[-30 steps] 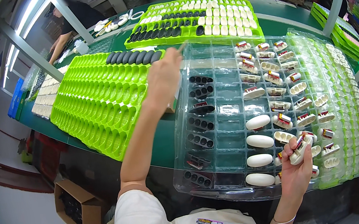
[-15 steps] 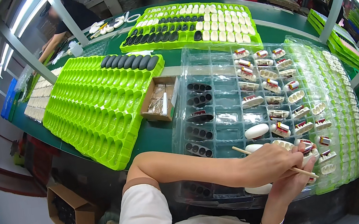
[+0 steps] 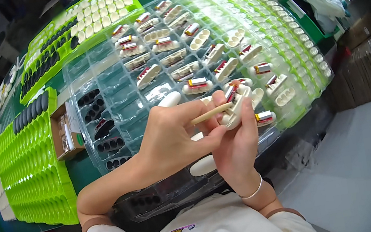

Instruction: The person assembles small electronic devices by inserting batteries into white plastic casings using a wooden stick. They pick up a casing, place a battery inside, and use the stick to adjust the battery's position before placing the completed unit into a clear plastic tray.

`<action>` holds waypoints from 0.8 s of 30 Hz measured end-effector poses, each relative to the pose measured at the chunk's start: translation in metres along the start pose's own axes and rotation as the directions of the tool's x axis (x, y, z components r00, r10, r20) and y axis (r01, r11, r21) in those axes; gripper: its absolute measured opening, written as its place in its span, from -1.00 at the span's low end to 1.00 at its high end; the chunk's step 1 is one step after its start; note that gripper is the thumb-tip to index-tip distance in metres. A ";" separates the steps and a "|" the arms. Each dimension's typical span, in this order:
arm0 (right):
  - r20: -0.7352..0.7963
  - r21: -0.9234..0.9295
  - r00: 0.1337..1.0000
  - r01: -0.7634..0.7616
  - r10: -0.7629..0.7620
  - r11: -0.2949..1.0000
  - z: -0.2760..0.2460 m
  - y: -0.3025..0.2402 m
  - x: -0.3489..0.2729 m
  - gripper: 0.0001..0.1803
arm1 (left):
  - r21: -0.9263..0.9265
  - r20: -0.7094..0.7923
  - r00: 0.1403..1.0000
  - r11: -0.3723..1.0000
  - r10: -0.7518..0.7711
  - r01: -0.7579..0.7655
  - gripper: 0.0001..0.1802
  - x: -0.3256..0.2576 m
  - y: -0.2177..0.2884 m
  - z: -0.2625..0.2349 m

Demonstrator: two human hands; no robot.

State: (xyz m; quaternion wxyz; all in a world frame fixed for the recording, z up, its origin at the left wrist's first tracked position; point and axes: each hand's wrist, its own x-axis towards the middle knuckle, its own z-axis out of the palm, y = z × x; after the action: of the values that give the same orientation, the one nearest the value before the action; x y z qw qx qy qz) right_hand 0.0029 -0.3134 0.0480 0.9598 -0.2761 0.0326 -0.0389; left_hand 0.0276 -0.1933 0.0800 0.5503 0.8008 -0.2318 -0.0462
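Note:
My left hand [image 3: 167, 135] is closed around a thin wooden stick [image 3: 211, 113]. The stick's tip reaches the inside of a white oval plastic shell [image 3: 233, 118]. My right hand [image 3: 240, 153], with a bracelet at its wrist, grips that shell from below and from the side. A small red and silver part [image 3: 231, 93], like a battery, shows within the shell. Both hands are over a clear compartment tray [image 3: 118, 94]. White oval pieces near my hands, such as this one [image 3: 170, 99], are partly covered by my fingers.
The tray bears rows of white shells with red and silver parts, and black pieces [image 3: 94, 110]. A small cardboard box [image 3: 67, 132] stands left of it, beside a green molded tray [image 3: 32, 171]. Another green tray [image 3: 106, 8] is behind. Flattened cardboard [image 3: 355, 78] is at right.
The view has turned to the right and come closer to my hands. The white shell is raised and shows clearly, with the stick's tip now at it.

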 end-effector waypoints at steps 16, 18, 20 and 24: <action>0.046 -0.087 0.992 0.121 -0.117 0.989 0.004 0.006 -0.006 -0.62 | -0.078 -0.127 0.992 0.997 -0.004 -0.006 -0.88 -0.006 -0.006 0.013; 0.031 -0.053 0.995 0.093 -0.092 0.994 0.004 0.006 -0.006 -0.62 | -0.035 -0.160 0.987 0.999 0.013 -0.019 -0.88 -0.008 -0.004 0.015; 0.061 -0.051 0.994 0.094 -0.091 0.994 0.000 0.007 -0.005 -0.62 | 0.089 -0.159 0.964 0.975 0.215 -0.203 -0.86 -0.009 -0.009 0.018; 0.036 0.019 0.999 0.014 -0.015 1.000 -0.001 0.003 -0.006 -0.63 | 0.136 -0.142 0.956 0.962 0.257 -0.239 -0.77 -0.006 -0.007 0.019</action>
State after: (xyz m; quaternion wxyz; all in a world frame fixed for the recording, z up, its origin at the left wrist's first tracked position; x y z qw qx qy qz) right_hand -0.0025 -0.3104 0.0457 0.9625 -0.2679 0.0128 -0.0410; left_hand 0.0183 -0.2051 0.0654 0.5205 0.7973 -0.2884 0.1007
